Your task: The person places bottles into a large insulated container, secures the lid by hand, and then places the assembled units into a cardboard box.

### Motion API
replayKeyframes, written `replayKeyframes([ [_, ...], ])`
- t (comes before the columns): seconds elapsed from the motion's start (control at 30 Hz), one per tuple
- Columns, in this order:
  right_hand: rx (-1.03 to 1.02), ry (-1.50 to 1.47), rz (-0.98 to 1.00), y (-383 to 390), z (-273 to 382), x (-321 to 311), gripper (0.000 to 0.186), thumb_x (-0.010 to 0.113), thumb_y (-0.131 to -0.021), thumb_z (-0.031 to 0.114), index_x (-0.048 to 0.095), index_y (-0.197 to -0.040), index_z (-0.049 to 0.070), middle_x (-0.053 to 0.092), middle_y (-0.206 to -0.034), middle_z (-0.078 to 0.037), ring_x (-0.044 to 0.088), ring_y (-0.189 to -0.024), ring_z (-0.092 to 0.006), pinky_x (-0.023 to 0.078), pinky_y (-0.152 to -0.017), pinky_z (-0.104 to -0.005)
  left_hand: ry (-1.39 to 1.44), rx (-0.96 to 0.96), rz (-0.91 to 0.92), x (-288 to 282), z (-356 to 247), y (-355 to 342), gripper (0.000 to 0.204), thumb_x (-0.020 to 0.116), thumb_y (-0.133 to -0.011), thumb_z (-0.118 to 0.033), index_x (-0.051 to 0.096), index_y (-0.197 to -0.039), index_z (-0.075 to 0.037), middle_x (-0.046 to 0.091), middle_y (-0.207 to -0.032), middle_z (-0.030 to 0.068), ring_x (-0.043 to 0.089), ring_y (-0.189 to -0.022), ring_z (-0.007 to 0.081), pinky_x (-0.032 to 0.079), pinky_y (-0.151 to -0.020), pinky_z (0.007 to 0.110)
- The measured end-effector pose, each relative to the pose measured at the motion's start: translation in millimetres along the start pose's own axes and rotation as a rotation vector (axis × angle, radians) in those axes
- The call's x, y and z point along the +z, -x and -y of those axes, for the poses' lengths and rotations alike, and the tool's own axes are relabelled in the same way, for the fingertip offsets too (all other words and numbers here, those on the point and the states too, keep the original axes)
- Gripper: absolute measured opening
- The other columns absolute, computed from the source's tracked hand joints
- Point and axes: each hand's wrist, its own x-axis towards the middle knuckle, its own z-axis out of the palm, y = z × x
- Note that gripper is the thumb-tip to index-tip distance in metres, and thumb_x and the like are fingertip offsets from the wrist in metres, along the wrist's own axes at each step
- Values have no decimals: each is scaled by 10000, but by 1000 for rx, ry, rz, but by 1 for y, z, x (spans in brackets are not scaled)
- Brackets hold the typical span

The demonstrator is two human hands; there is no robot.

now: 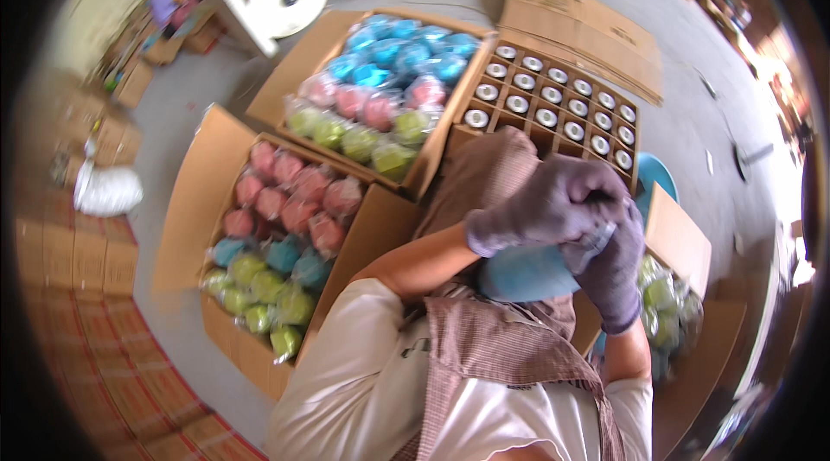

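A light-blue rounded item (pixel 529 274) lies across my lap, its exact kind blurred. My left hand (pixel 558 202), in a grey-purple knit glove, is closed with its fingertips curled toward the other hand. Just to the right, my gloved right hand (pixel 612 275) is closed on a crumpled bit of clear plastic (pixel 593 239) beside the blue item's end. Both hands meet above my brown apron (pixel 484 340). Beyond them stands a partitioned carton (pixel 503 120) holding several upright cylinders (pixel 517 104) with silver-white round tops.
An open carton (pixel 441 128) ahead-left holds blue, pink and green plastic-wrapped pieces. Another carton (pixel 229 357) at my left holds more, and green ones (pixel 659 295) lie at my right. Flattened cardboard (pixel 579 25) and a blue tub (pixel 659 176) are beyond. A person (pixel 166 3) sits far left.
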Motion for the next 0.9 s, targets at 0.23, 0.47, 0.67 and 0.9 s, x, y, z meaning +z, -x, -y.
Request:
replayKeyframes([
  [0.23,-97,-84,-367,60,-23,17,268,725,-810,-7,735,-1078,-11,733,-1123,-195,685,-1038,-436,492,-984,-540,-330,-383,-148,-60,29,95,572,808,-885,-367,613,-1275,3,641,-1234,122,623,-1119,184,500,-1002,346],
  [0.47,287,-473,-646,37,2,21,289,619,-953,64,686,-1197,-75,725,-1117,-180,699,-960,-273,560,-853,-410,505,-764,-366,-43,11,186,590,842,-851,-265,594,-1319,-8,613,-1239,58,552,-1184,133,452,-1039,316],
  [0.67,-127,-142,-341,-38,8,74,380,590,-997,77,571,-1358,-43,648,-1306,-183,635,-1161,-286,502,-996,-391,-164,-676,-902,-94,-70,241,396,787,-817,-91,664,-1182,5,661,-1154,74,654,-1020,195,546,-946,314],
  [0.9,422,-1545,144,-133,77,191,347,579,-1054,309,705,-1065,-14,701,-938,-68,681,-881,-160,547,-855,-300,-694,-660,-1330,-169,-235,351,345,803,-789,-64,727,-1117,9,698,-941,-2,628,-831,82,541,-742,259],
])
